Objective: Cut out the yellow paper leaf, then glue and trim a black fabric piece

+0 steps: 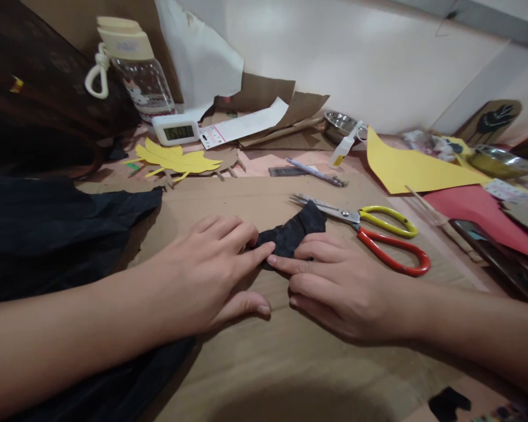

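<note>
A small folded black piece (294,233) lies on the brown cardboard (246,375), between both hands. My left hand (215,269) rests over its left end, index fingertip pressing on the lower edge, thumb stretched out on the cardboard. From the other side my right hand (338,281) touches the same edge with its index fingertip, its other fingers bent. The two index fingertips nearly meet. Just behind the black piece lie scissors (356,220) with one yellow and one red handle, their blades slightly apart.
Large black sheet (48,234) at left. Behind stand a bottle (141,76) and a digital clock (176,130), near yellow leaf shapes (176,158), a pen (317,172) and a glue bottle (345,146). Yellow paper (413,167), red paper (479,211) and a dark phone-like object (497,258) are at right.
</note>
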`<state>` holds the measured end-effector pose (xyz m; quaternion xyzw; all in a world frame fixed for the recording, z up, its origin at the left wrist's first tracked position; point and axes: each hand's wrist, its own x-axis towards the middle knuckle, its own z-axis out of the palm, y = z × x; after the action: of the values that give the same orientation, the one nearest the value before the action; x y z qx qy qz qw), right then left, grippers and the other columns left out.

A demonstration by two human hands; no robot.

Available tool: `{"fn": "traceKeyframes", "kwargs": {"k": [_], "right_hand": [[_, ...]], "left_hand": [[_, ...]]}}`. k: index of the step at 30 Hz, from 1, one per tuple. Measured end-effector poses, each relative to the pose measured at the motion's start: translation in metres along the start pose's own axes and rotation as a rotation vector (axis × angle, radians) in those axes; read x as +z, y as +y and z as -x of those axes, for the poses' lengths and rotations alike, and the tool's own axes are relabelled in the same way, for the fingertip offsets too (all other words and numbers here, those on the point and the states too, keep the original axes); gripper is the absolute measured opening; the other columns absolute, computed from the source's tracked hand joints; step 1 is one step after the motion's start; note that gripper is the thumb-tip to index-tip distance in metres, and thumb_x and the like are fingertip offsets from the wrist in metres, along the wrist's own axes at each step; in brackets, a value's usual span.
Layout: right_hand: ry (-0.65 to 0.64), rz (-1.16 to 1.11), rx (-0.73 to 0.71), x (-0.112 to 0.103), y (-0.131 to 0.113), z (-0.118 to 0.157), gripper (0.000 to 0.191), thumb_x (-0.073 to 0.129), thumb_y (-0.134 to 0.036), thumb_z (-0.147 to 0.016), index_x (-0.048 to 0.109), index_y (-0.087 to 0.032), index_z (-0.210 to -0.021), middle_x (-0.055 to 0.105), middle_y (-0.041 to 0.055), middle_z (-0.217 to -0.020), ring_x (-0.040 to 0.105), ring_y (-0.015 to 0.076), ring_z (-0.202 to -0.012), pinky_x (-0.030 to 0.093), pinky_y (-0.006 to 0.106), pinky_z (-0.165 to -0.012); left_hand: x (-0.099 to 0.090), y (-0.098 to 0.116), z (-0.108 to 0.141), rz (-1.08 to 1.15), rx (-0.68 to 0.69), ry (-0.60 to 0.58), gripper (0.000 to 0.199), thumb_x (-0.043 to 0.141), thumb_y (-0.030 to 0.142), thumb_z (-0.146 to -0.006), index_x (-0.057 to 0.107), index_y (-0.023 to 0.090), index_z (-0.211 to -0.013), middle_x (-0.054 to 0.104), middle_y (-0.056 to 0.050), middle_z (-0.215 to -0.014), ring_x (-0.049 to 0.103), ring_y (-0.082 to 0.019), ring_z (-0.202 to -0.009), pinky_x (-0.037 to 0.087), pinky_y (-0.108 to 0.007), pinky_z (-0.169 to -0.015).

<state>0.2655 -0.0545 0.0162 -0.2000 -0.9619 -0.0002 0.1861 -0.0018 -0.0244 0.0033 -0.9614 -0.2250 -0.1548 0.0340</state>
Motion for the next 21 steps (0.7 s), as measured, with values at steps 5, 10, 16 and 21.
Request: {"fn": "traceKeyframes", "kwargs": {"k": [5,10,16,21], "right_hand": [[0.008,0.027,-0.040,-0.0011,0.0006,0.0003,0.020,0.061,-0.018,-0.103,0.079,-0.012,-0.095,0.081,0.0106,-0.126,0.063,0.0259,-0.096,0.050,0.043,-0.095],[0.020,0.034,-0.038,-0.0012,0.0005,0.0005,0.019,0.061,-0.017,-0.103,0.077,-0.013,-0.094,0.080,0.0121,-0.129,0.066,0.0255,-0.097,0.052,0.043,-0.094],[0.067,0.055,-0.077,-0.0052,-0.0023,0.0029,0.017,0.065,-0.024,-0.102,0.073,-0.016,-0.088,0.083,0.0100,-0.116,0.069,0.0246,-0.095,0.052,0.043,-0.095],[0.082,0.084,0.034,-0.0047,-0.0018,0.0036,0.009,0.066,-0.024,-0.101,0.071,-0.017,-0.097,0.080,0.0097,-0.128,0.069,0.0268,-0.106,0.050,0.046,-0.102]], "left_hand": [[0.0007,-0.0013,0.0004,-0.032,-0.021,0.019,0.079,0.041,0.073,-0.103,0.069,0.007,-0.138,0.067,-0.018,-0.112,0.062,-0.036,-0.103,0.051,-0.052,-0.089],[0.0021,-0.0063,-0.0001,-0.052,-0.043,0.017,0.082,0.040,0.075,-0.102,0.071,0.007,-0.134,0.067,-0.015,-0.107,0.060,-0.034,-0.101,0.050,-0.050,-0.091],[-0.0005,-0.0066,-0.0007,-0.082,-0.043,0.009,0.078,0.044,0.073,-0.102,0.070,0.007,-0.133,0.066,-0.016,-0.108,0.059,-0.034,-0.101,0.051,-0.050,-0.091],[-0.0002,-0.0052,-0.0015,-0.091,-0.048,0.010,0.076,0.048,0.073,-0.101,0.070,0.008,-0.134,0.067,-0.016,-0.108,0.059,-0.034,-0.101,0.051,-0.050,-0.091]]}}
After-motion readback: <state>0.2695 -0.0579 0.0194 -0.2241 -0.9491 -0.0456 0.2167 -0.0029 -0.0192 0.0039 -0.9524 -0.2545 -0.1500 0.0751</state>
